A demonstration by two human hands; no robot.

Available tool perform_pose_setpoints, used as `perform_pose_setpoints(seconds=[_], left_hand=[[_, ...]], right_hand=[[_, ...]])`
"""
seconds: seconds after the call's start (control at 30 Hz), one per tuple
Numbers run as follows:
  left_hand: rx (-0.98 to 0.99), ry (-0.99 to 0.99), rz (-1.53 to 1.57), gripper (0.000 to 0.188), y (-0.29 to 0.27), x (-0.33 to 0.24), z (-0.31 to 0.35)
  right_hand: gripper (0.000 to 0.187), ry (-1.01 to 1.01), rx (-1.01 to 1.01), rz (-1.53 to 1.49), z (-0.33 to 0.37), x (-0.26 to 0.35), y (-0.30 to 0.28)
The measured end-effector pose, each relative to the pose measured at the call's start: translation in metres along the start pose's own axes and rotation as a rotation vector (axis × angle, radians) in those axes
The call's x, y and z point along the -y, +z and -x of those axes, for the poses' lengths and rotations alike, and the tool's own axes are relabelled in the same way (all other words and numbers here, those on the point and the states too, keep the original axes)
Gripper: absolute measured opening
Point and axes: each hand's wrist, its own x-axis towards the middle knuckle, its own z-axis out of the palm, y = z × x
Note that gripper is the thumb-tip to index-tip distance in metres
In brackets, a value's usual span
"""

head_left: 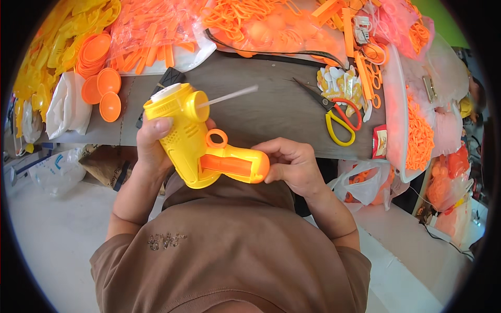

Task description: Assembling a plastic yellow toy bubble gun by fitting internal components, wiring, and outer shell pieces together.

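Note:
In front of my chest I hold a yellow plastic toy gun (180, 138), shaped like a hair dryer. My left hand (154, 138) is wrapped round its body, thumb on the near side. A pale, thin stick (229, 96) juts from the round yellow hub near its top. An orange ring (216, 138) sits on the grip's upper side. Along the grip runs an open orange recess (227, 167). The fingers of my right hand (292, 164) close on the grip's orange end cap (259, 167); the fingertips behind it are hidden.
Red-and-yellow-handled scissors (334, 112) lie on the grey table (245, 120), near a pile of small white-and-yellow pieces (342, 86). Orange cups (109, 107) sit left, beside yellow parts (68, 31). Bags of orange parts (151, 31) line the back. At right stands a tub (397, 115).

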Motion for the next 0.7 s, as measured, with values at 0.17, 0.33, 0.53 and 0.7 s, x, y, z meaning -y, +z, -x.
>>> perform_pose_setpoints(seconds=[0.17, 0.33, 0.53, 0.7], left_hand=[[-0.074, 0.095, -0.022, 0.065, 0.003, -0.001, -0.001], [-0.056, 0.147, -0.112, 0.063, 0.009, 0.003, -0.006], [-0.086, 0.171, -0.114, 0.062, 0.004, -0.002, -0.009], [-0.048, 0.115, -0.116, 0.064, 0.011, 0.007, -0.012]], right_hand=[[0.034, 0.056, -0.036, 0.059, -0.006, 0.011, 0.0], [0.03, 0.089, -0.163, 0.21, -0.007, 0.02, -0.007], [0.021, -0.337, -0.598, 0.497, 0.011, 0.056, -0.055], [0.014, -0.314, -1.145, 1.538, 0.037, 0.088, -0.171]])
